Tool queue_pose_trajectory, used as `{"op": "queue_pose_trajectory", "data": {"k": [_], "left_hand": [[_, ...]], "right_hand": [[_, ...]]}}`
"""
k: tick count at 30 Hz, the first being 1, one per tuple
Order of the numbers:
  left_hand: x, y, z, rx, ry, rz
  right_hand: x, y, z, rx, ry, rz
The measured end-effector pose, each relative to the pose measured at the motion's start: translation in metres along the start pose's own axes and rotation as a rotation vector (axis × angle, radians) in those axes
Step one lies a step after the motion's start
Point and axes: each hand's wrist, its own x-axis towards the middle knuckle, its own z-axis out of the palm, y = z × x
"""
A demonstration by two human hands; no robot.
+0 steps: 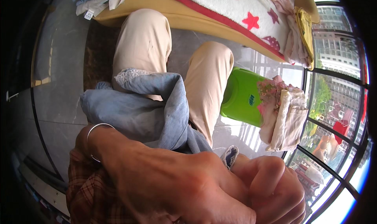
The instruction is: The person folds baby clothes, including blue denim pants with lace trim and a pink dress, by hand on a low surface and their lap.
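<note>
Close to the camera, my left hand [176, 180], with a thin silver bangle [88, 138] at its wrist, reaches across from the left. Its fingers are mostly hidden under it, and its thumb side meets my right hand [277, 188]. The right hand is curled into a fist. A blue denim garment [132, 106] with white lace trim hangs twisted in front of my knees and runs up behind both hands. One lace-edged end of it [231, 156] pokes out beside the right fist. What lies between the two hands is hidden.
Ahead is a tan padded seat [182, 19] under a star-patterned blanket [223, 12], with clothes [97, 0] at its left end and more draped [297, 38] at its right. A green plastic stool [244, 97] holds folded pale clothes [287, 121]. Large windows [332, 106] stand to the right.
</note>
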Motion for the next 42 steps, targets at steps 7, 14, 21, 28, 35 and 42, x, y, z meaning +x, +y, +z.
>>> {"op": "queue_pose_trajectory", "data": {"k": [7,14,21,28,35,42], "left_hand": [[-0.006,-0.018,0.016,-0.147,0.152,0.163],[-0.012,-0.017,0.022,0.086,0.145,0.169],[-0.008,-0.019,0.022,0.093,0.192,0.222],[-0.015,-0.007,0.019,0.082,0.097,0.049],[-0.013,-0.003,0.007,-0.008,0.021,-0.042],[-0.019,-0.008,0.012,-0.069,0.048,-0.081]], "right_hand": [[0.0,-0.001,0.009,-0.144,0.131,0.01],[-0.014,-0.001,0.002,-0.077,0.276,-0.238],[-0.005,0.007,0.002,0.014,0.274,-0.257],[0.004,0.002,0.001,-0.135,0.041,-0.082],[-0.006,0.012,0.001,-0.038,0.231,-0.245],[-0.007,0.004,0.002,-0.098,0.254,-0.172]]}}
